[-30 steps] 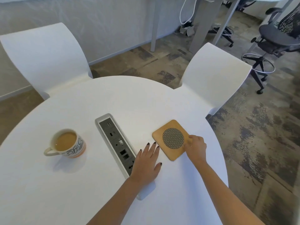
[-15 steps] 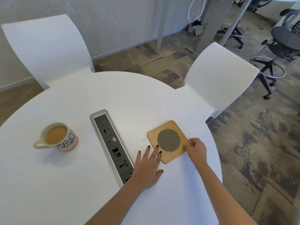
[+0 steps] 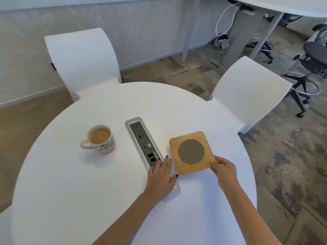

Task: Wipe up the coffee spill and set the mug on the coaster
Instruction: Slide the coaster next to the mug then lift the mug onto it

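Observation:
A cream mug point(image 3: 101, 140) with black lettering and an orange base stands full of milky coffee on the left part of the round white table point(image 3: 70, 183). A square wooden coaster point(image 3: 192, 152) with a round metal mesh centre lies right of the power strip. My right hand point(image 3: 223, 169) pinches the coaster's near right corner. My left hand point(image 3: 161, 175) lies flat, fingers apart, on the table over the near end of the power strip, just left of the coaster. I see no spilled coffee and no cloth.
A recessed grey power and data strip point(image 3: 142, 140) runs through the table's middle. Two white chairs point(image 3: 81, 59) point(image 3: 247, 91) stand at the far side. Dark office chairs point(image 3: 313, 55) and desk legs stand on the carpet at the right.
The view has shifted, so everything sits further right and lower. My right hand has taken hold of the coaster's corner and turned it slightly. My left hand slid onto the strip's end.

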A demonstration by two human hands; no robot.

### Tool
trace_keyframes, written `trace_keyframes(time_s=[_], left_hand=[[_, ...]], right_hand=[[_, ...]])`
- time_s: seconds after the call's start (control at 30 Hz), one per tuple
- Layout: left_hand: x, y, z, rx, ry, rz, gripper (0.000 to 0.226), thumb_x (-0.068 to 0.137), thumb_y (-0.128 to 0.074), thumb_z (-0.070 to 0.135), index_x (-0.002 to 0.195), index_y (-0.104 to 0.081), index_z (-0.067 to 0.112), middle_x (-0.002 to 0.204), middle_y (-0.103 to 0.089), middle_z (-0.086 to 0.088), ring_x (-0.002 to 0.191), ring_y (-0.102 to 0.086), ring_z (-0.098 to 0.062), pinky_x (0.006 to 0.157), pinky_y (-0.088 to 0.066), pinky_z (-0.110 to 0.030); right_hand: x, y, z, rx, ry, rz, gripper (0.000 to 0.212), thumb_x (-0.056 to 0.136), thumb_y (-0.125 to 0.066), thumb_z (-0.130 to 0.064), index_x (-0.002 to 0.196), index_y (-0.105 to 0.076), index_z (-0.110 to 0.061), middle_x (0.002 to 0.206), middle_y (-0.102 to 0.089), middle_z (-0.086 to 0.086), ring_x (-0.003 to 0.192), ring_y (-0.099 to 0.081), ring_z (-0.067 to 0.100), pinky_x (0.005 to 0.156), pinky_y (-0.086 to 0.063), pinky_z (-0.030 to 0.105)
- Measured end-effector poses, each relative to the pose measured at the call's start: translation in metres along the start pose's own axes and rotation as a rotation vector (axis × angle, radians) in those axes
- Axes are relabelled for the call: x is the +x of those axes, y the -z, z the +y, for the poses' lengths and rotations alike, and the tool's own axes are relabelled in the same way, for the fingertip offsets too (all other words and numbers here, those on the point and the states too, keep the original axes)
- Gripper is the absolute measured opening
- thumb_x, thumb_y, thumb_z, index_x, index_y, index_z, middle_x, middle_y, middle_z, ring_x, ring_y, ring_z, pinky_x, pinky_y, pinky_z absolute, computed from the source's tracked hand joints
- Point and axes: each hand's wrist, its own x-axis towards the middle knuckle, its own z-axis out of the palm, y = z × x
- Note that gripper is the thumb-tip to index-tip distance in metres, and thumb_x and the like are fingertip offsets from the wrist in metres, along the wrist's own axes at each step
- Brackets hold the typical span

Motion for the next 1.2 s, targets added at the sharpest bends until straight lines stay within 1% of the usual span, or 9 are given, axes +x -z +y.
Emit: trace_keyframes(time_s=[0.1, 0.2, 0.23, 0.43, 0.73, 0.83, 0.97, 1.07, 1.2], left_hand=[[-0.027, 0.021, -0.016, -0.415, 0.145, 0.041, 0.042, 0.097, -0.045, 0.036, 0.136, -0.045, 0.018, 0.131, -0.056, 0.003, 0.119, -0.052, -0.020, 0.099, -0.039, -0.034], [-0.059, 0.040, -0.041, -0.886, 0.280, -0.033, 0.028, 0.097, -0.050, 0.029, 0.122, -0.058, 0.018, 0.112, -0.067, -0.001, 0.099, -0.063, -0.016, 0.072, -0.045, -0.014], [-0.069, 0.045, -0.051, -0.956, 0.312, -0.033, 0.024, 0.097, -0.051, 0.028, 0.116, -0.060, 0.017, 0.106, -0.070, -0.004, 0.094, -0.066, -0.016, 0.067, -0.044, -0.013], [-0.128, 0.061, -0.113, -1.149, 0.436, 0.014, 0.018, 0.091, -0.063, 0.017, 0.103, -0.060, 0.005, 0.090, -0.073, -0.009, 0.077, -0.071, -0.016, 0.067, -0.049, -0.024], [-0.184, 0.056, -0.179, -0.980, 0.603, 0.105, 0.019, 0.087, -0.067, 0.016, 0.093, -0.061, -0.001, 0.075, -0.073, -0.010, 0.063, -0.070, -0.013, 0.064, -0.053, -0.027], [-0.188, 0.051, -0.187, -0.952, 0.622, 0.135, 0.018, 0.089, -0.065, 0.014, 0.089, -0.059, -0.003, 0.075, -0.073, -0.013, 0.061, -0.068, -0.018, 0.070, -0.056, -0.034], [-0.186, 0.051, -0.190, -0.931, 0.636, 0.149, 0.018, 0.094, -0.052, 0.009, 0.077, -0.052, 0.003, 0.072, -0.065, -0.017, 0.056, -0.059, -0.024, 0.059, -0.053, -0.036], [-0.182, 0.054, -0.192, -0.608, 0.572, 0.097, 0.029, 0.097, -0.043, 0.021, 0.070, -0.043, 0.012, 0.068, -0.063, -0.011, 0.057, -0.060, -0.027, 0.063, -0.053, -0.039], [-0.173, 0.057, -0.193, -0.266, 0.514, 0.019, 0.029, 0.101, -0.034, 0.027, 0.083, -0.047, 0.009, 0.091, -0.066, -0.016, 0.078, -0.061, -0.033, 0.066, -0.046, -0.035]], right_hand=[[-0.029, -0.018, 0.006, 0.068, -0.020, -0.048, 0.022, 0.085, -0.056, 0.012, 0.103, -0.064, 0.003, 0.092, -0.069, 0.014, 0.086, -0.066, 0.023, 0.083, -0.049, 0.035], [-0.057, -0.043, 0.018, 0.085, -0.052, -0.115, 0.023, 0.085, -0.057, 0.012, 0.107, -0.062, 0.005, 0.097, -0.068, 0.017, 0.088, -0.066, 0.024, 0.083, -0.049, 0.035], [-0.066, -0.051, 0.023, 0.083, -0.062, -0.137, 0.023, 0.085, -0.057, 0.011, 0.107, -0.062, 0.005, 0.098, -0.069, 0.018, 0.089, -0.066, 0.024, 0.082, -0.050, 0.034], [-0.114, -0.113, 0.059, 0.036, -0.124, -0.256, 0.021, 0.085, -0.057, 0.011, 0.105, -0.063, 0.006, 0.091, -0.069, 0.017, 0.083, -0.066, 0.025, 0.075, -0.053, 0.031], [-0.156, -0.185, 0.107, -0.218, -0.103, -0.301, 0.021, 0.084, -0.059, 0.011, 0.105, -0.063, 0.008, 0.088, -0.058, 0.017, 0.084, -0.058, 0.026, 0.090, -0.053, 0.042], [-0.162, -0.194, 0.116, -0.387, -0.021, -0.276, 0.018, 0.083, -0.063, 0.001, 0.100, -0.066, 0.000, 0.085, -0.060, 0.012, 0.079, -0.057, 0.022, 0.082, -0.054, 0.036], [-0.166, -0.199, 0.120, -0.609, 0.094, -0.234, 0.011, 0.082, -0.067, -0.008, 0.093, -0.067, -0.010, 0.086, -0.065, 0.006, 0.079, -0.059, 0.019, 0.065, -0.044, 0.022], [-0.166, -0.201, 0.119, -0.743, 0.162, -0.236, 0.008, 0.083, -0.066, -0.011, 0.091, -0.065, -0.010, 0.080, -0.064, 0.001, 0.075, -0.059, 0.016, 0.059, -0.040, 0.018], [-0.163, -0.203, 0.116, -0.931, 0.249, -0.245, 0.016, 0.083, -0.066, -0.012, 0.098, -0.064, -0.006, 0.087, -0.064, 0.005, 0.075, -0.057, 0.017, 0.056, -0.037, 0.020]])
